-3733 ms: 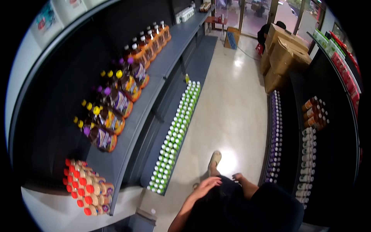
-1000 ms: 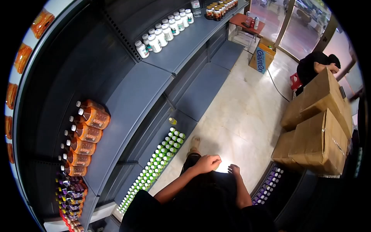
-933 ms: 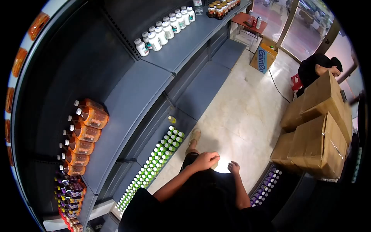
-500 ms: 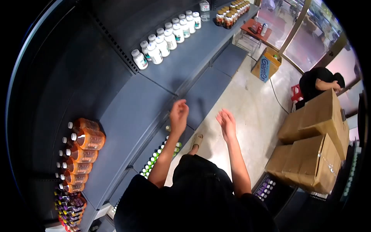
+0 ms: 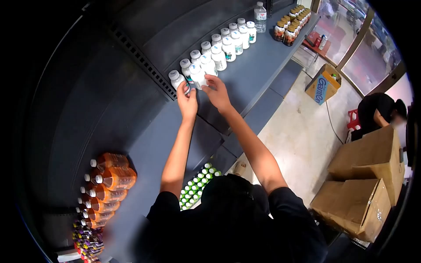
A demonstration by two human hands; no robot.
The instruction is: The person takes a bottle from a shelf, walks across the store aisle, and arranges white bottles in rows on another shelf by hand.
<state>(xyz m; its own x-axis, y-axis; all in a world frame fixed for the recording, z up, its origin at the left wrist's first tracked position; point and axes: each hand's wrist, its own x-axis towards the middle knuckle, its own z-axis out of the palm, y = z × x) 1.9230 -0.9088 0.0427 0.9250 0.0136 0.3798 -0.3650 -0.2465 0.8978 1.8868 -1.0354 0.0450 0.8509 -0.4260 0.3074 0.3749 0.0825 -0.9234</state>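
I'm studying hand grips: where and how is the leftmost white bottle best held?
Grip the leftmost white bottle around its body, below the cap, probably from the front left: it appears upright at the row's end, with other white bottles close on its right.

A long, flat grey shelf (image 5: 267, 59) holds white plastic bottles with white caps (image 5: 218, 59) in two rows. Past them stand a clear plastic bottle (image 5: 260, 18) and small brown jars with gold lids (image 5: 291, 27). Nearer are big orange plastic bottles with white caps (image 5: 115, 177). A square brown cardboard box with a blue side (image 5: 324, 85) sits on the shiny, pale floor (image 5: 280, 140).
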